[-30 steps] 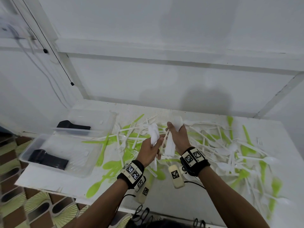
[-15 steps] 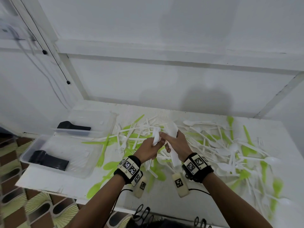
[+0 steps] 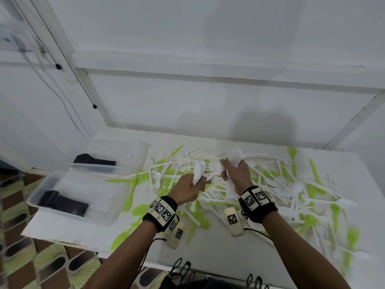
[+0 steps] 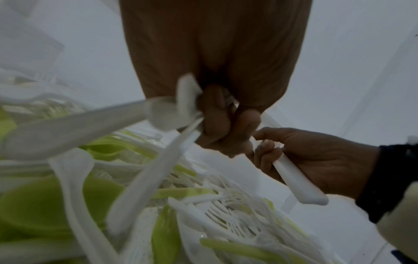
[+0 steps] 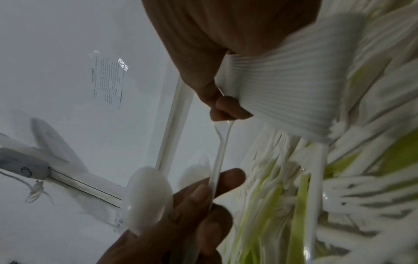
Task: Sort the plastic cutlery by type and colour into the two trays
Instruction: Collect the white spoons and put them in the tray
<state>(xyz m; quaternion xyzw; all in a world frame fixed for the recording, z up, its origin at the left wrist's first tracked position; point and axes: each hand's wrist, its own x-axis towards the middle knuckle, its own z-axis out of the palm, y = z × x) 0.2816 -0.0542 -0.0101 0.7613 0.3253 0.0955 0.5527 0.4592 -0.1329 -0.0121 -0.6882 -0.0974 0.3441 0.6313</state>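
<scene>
Here, white spoons (image 3: 198,171) gripped — left hand (image 3: 187,189), upright

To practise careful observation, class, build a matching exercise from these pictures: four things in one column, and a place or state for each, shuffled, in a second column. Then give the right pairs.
Column 1
1. left hand
2. right hand
3. near tray
4. green fork

Column 2
A. holds a stack of black cutlery
B. lies on the table beside the near tray
C. grips a thick stack of white cutlery
D. holds a few white spoons

Pairs: 1-D, 2-C, 3-A, 4-B
</scene>
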